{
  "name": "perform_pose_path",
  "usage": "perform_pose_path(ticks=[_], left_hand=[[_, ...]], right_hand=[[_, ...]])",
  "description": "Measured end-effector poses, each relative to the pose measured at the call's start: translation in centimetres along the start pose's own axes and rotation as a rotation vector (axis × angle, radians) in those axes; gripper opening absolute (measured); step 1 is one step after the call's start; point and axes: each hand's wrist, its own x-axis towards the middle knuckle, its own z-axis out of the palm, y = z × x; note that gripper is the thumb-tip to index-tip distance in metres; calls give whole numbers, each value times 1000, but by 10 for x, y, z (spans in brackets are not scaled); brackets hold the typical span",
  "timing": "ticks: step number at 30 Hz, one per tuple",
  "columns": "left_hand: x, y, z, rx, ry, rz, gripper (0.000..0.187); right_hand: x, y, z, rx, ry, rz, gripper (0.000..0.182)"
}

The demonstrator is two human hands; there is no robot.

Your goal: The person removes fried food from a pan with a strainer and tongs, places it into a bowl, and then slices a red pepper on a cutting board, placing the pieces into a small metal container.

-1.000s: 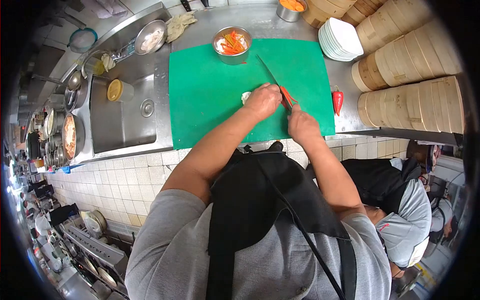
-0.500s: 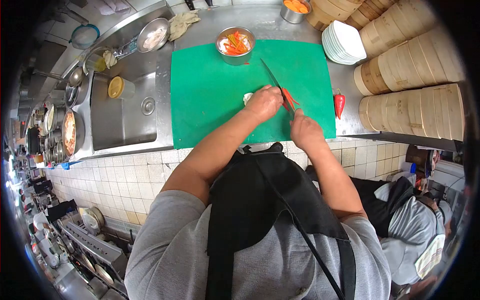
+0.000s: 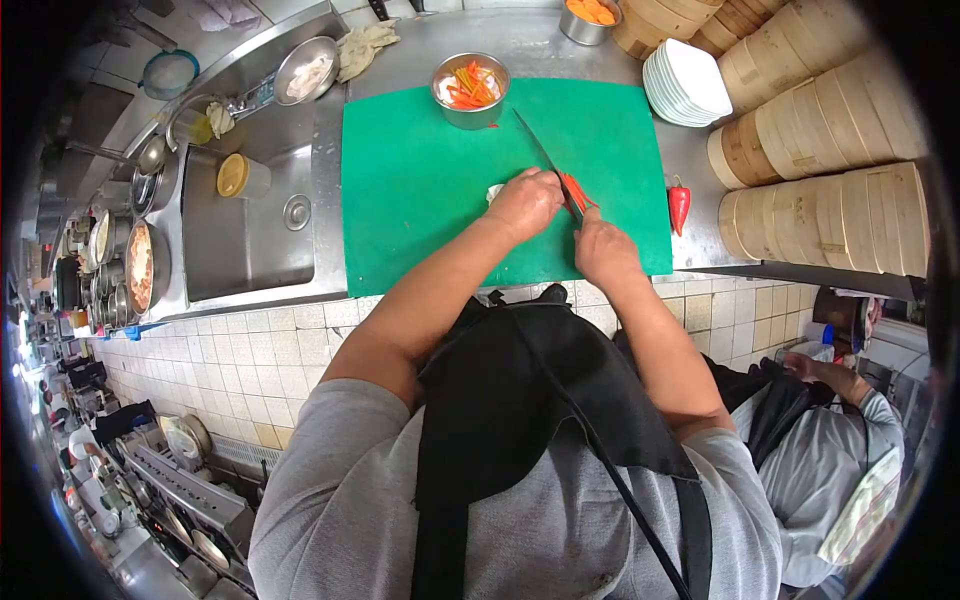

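Note:
A long kitchen knife (image 3: pixel 536 146) slants across the green cutting board (image 3: pixel 420 200), its tip pointing away from me and to the left. My right hand (image 3: pixel 606 252) is wrapped around its handle. Left of the blade, my left hand (image 3: pixel 528 204) has its fingers curled down on the red pepper, which they mostly hide. Thin red pepper strips (image 3: pixel 577 192) lie against the blade's right side. A small white piece (image 3: pixel 494 193) shows beside my left hand. Toward the back of the board stands a metal bowl (image 3: pixel 470 117) with red and orange strips over something white.
A whole red pepper (image 3: pixel 679 208) lies just right of the board. Stacked white plates (image 3: pixel 690 85) and bamboo steamers (image 3: pixel 825 225) line the right side. On the left is a sink (image 3: pixel 250 265) with a lidded tub (image 3: pixel 243 176). Another person (image 3: pixel 830 470) is behind me, at lower right.
The knife and my right hand have shifted slightly left and back. More of the red strips show beside the blade. The other person's arm has come into view at right.

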Motion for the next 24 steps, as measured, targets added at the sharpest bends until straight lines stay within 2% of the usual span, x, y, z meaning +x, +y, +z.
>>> perform_pose_path(ticks=[2,4,10,15,18,24], left_hand=[[3,1,0,-8,-13,15,7],[-2,2,4,-38,88,14,7],[-3,2,-1,-25,30,31,8],[-5,2,0,-35,66,16,8],[-3,-1,-1,-21,44,25,9],[-8,-2,1,-50,83,28,5]], right_hand=[[0,3,-5,-28,-10,-17,23],[-8,1,-10,-31,-6,-33,23],[2,3,4,-30,8,-39,22],[-3,0,-5,-78,-27,-18,23],[5,0,5,-12,47,-30,23],[-2,-2,-6,-27,-42,-20,22]])
